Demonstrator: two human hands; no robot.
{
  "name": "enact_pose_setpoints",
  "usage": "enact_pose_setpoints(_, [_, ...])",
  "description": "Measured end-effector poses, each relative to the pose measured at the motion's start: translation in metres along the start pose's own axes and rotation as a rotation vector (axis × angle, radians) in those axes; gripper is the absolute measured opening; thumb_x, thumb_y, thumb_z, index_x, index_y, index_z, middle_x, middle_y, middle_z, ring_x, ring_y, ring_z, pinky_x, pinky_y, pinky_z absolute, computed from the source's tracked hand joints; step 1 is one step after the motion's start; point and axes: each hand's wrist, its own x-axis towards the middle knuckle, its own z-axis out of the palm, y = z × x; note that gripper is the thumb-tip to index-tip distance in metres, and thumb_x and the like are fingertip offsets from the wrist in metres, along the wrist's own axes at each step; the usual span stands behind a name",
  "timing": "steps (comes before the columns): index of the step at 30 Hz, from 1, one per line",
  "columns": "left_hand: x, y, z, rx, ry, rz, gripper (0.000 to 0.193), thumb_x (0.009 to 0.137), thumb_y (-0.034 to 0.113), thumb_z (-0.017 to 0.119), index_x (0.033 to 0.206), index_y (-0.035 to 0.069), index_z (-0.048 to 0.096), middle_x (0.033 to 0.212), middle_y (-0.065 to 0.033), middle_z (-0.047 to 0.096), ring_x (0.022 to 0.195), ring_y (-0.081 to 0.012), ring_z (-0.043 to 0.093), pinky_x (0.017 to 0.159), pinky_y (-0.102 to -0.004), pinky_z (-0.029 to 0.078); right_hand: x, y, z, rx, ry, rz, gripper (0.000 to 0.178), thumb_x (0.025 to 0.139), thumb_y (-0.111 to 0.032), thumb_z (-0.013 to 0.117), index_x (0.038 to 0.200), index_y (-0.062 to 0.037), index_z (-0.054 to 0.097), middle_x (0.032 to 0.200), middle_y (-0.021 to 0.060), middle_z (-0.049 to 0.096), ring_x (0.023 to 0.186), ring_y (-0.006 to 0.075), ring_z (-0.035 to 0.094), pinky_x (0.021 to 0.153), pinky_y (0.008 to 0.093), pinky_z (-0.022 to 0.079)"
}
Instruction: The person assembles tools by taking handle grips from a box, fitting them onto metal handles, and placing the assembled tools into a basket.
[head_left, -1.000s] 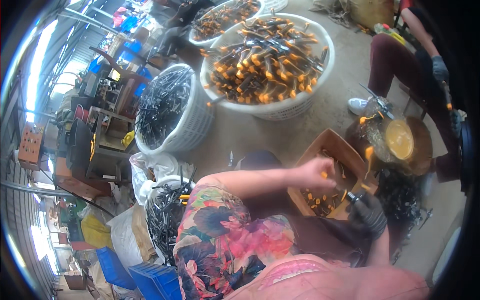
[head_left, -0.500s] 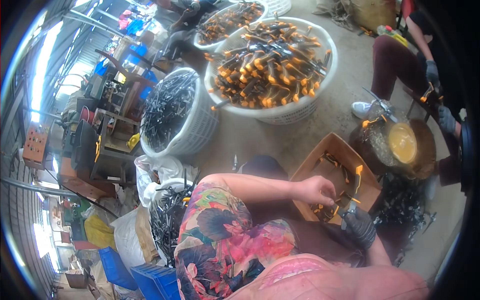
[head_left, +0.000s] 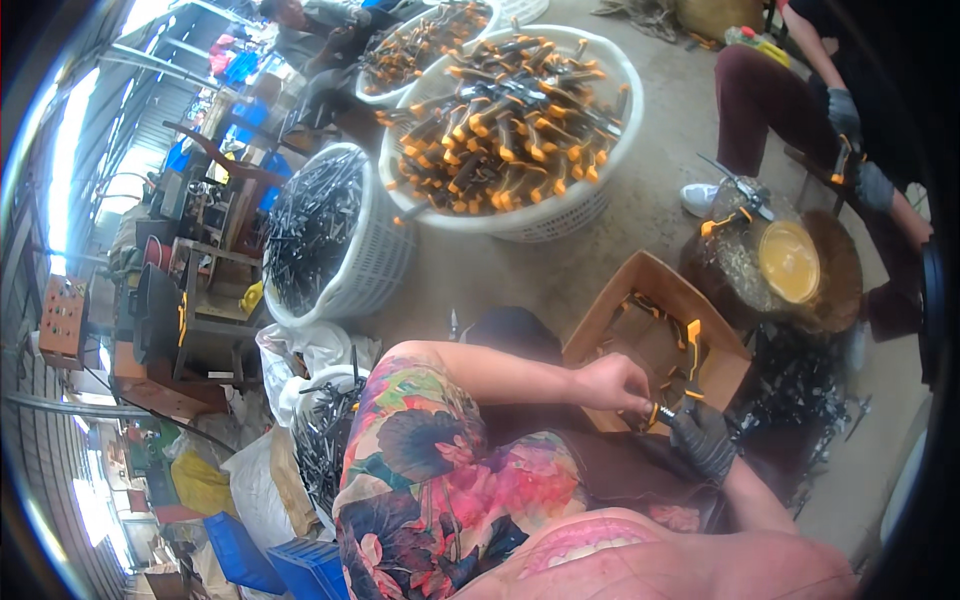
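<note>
My right hand [head_left: 703,442], in a grey glove, is closed around a hand tool [head_left: 692,352] with black-and-orange handles. One handle points up and away from the glove. My bare left hand [head_left: 612,384] is just to its left, thumb and fingers pinched together. At their tips is a short, dark, ribbed piece [head_left: 661,412] with some orange, bridging toward the glove; what exactly the fingers pinch is too small to make out. Both hands are over the near edge of an open cardboard box [head_left: 590,322], which holds several similar black-and-orange tools [head_left: 648,305].
Beyond is a large white basket [head_left: 632,125] heaped with black-and-orange tools. White baskets of dark metal parts [head_left: 318,225] stand left. At right, a co-worker's gloved hands [head_left: 845,115] hold a similar tool by a stump-like block [head_left: 735,255] bearing a yellow dish [head_left: 790,262]. Dark parts [head_left: 795,390] lie below.
The whole view has shifted, so the scene sits farther left. My left fingers have stayed beside the tool, and the ribbed piece now shows between my hands. The co-worker's hands have moved closer together.
</note>
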Motion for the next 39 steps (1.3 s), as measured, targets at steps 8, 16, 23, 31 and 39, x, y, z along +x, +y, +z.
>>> enact_pose_setpoints(8, [0.003, -0.001, 0.004, -0.008, 0.020, -0.015, 0.026, 0.077, 0.026, 0.074, 0.086, 0.003, 0.068, 0.075, -0.0062, 0.068, 0.070, -0.0152, 0.064, 0.065, -0.0291, 0.049, 0.001, 0.006, 0.001, -0.022, 0.053, -0.072, 0.028, 0.090, -0.028, 0.056, 0.077, -0.0027, 0.057, 0.061, 0.0059, 0.056, 0.056, 0.0168, 0.055, 0.053, 0.0323, 0.043])
enact_pose_setpoints(16, [0.008, 0.006, 0.000, -0.027, 0.038, -0.007, 0.025, 0.077, 0.023, 0.073, 0.087, 0.001, 0.067, 0.076, -0.0065, 0.068, 0.069, -0.0147, 0.064, 0.064, -0.0291, 0.050, 0.001, -0.006, -0.013, -0.145, 0.093, -0.185, 0.028, 0.089, -0.029, 0.056, 0.081, -0.0025, 0.059, 0.064, 0.0098, 0.058, 0.058, 0.0226, 0.057, 0.056, 0.0348, 0.044])
enact_pose_setpoints(23, [0.005, 0.010, -0.002, -0.024, 0.095, 0.095, 0.026, 0.079, 0.021, 0.071, 0.093, 0.000, 0.067, 0.080, -0.0084, 0.068, 0.071, -0.0165, 0.065, 0.066, -0.0297, 0.050, 0.009, -0.020, -0.017, 0.018, 0.115, -0.163, 0.035, 0.089, -0.035, 0.059, 0.100, -0.0012, 0.058, 0.065, 0.0053, 0.060, 0.054, 0.0137, 0.058, 0.051, 0.0266, 0.046])
enact_pose_setpoints(31, [0.005, 0.011, 0.006, -0.041, 0.088, 0.022, 0.027, 0.078, 0.025, 0.073, 0.089, 0.001, 0.068, 0.076, -0.0071, 0.068, 0.069, -0.0138, 0.064, 0.064, -0.0289, 0.050, 0.001, -0.013, -0.008, 0.371, -0.010, 0.018, 0.034, 0.090, -0.033, 0.059, 0.102, -0.0015, 0.056, 0.065, 0.0040, 0.058, 0.047, 0.0097, 0.053, 0.043, 0.0214, 0.044])
enact_pose_setpoints(39, [0.009, 0.020, 0.003, -0.065, 0.120, -0.043, 0.029, 0.075, 0.029, 0.074, 0.083, 0.001, 0.068, 0.071, -0.0052, 0.066, 0.065, -0.0125, 0.062, 0.061, -0.0278, 0.048, 0.003, -0.016, -0.004, 0.356, 0.093, 0.024, 0.025, 0.093, -0.027, 0.054, 0.100, -0.0030, 0.057, 0.066, 0.0032, 0.058, 0.048, 0.0083, 0.052, 0.043, 0.0207, 0.042])
